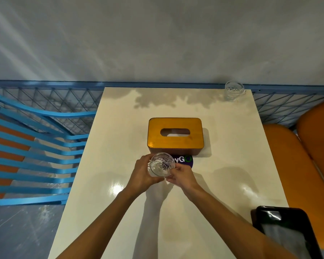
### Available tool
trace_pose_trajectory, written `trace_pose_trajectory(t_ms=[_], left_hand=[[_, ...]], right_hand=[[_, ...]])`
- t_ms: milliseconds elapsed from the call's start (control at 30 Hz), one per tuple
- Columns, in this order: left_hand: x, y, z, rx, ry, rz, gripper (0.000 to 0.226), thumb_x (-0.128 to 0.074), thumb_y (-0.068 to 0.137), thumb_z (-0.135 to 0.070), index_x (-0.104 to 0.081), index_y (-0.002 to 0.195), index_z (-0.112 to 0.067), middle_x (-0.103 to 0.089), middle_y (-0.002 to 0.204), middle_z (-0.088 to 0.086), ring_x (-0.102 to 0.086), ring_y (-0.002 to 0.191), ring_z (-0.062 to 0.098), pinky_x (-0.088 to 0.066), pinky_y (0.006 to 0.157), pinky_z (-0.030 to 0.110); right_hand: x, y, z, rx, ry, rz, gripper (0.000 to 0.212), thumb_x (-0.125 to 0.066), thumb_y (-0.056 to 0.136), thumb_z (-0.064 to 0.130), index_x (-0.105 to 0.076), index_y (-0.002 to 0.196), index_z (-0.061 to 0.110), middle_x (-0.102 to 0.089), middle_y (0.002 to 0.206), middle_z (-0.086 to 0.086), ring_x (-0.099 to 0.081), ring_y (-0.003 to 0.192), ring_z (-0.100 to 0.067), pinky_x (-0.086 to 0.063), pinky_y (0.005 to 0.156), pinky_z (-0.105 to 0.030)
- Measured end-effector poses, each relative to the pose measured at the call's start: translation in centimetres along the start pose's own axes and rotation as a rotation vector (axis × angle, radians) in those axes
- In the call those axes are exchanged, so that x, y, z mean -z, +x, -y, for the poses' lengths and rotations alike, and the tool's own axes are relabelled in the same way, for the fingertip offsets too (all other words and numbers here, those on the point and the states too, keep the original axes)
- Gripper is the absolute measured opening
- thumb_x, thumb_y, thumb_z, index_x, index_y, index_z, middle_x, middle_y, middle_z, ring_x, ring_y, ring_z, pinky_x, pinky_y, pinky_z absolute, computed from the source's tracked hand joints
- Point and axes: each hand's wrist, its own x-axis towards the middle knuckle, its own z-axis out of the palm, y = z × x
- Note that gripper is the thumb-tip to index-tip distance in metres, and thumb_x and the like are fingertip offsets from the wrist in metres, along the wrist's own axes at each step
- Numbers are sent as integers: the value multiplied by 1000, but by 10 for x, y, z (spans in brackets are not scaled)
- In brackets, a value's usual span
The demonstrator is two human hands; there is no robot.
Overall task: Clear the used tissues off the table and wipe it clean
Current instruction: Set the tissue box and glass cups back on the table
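The fingers (173, 168) of both hands are curled round a clear glass (161, 164) in the middle of the frame. The left hand (139, 174) holds its left side and the right hand (182, 177) pinches its right side. We look down into the glass, and it seems to have nothing in it. I cannot tell if it sits on the table (120, 128) or is held just above it. Just behind the glass is a purple coaster (184, 160), partly hidden by the glass and the right hand. Behind that is a box (175, 141) with a wood top and a slot, and something white shows in the slot. A far glass (233, 90) stands at the upper right corner of the table. A black phone (284, 232) lies at the lower right and is cut off by the edge. A blue chair (36, 146) is on the left and an orange seat (295, 165) is on the right. No used tissues show on the table, so that part looks done, or they lie where we cannot see. No cloth is in either hand, so I think the wiping is not done yet. The table shines, and the grey patches near its top edge could be damp spots or only shadows. The near edge of the table is out of the frame.
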Motion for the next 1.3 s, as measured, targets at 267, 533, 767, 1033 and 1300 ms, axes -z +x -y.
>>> trace_pose_trajectory(t_ms=[267,533,767,1033,1300], left_hand=[[0,11,16,41,4,38,76,-95,53,-32,-52,116,-34,-60,112,-15,-58,97,2,-48,84,18],[4,13,17,55,-26,61,74,-94,58,-21,-51,117,-31,-57,107,-17,-55,89,-11,-40,69,-1],[3,11,18,67,-47,76,76,-92,61,-20,-50,125,-25,-54,114,-14,-53,99,5,-43,80,10],[7,11,15,52,-65,96,78,-93,59,-21,-48,122,-33,-58,118,-11,-56,98,1,-41,80,8],[22,0,31,49,74,87,97,-91,64,-29,-36,144,-32,-44,141,-9,-42,124,13,-39,99,31]], right_hand=[[-11,8,-2,-31,-28,-6,16,-58,93,4,-67,97,17,-70,98,-12,-69,94,-30,-59,86,-39],[-12,9,-2,-29,-14,-14,18,-57,92,3,-66,102,15,-70,96,-9,-69,94,-28,-59,80,-31],[-11,7,-6,-8,0,-10,31,-62,87,0,-68,84,31,-70,93,-5,-68,97,-30,-59,84,-37],[-8,9,-3,-28,-23,-4,25,-67,86,5,-67,86,31,-70,106,-10,-67,101,-29,-58,86,-37],[3,1,3,-56,-123,14,26,-68,89,17,-64,114,14,-67,110,-9,-67,98,-24,-55,86,-35]])
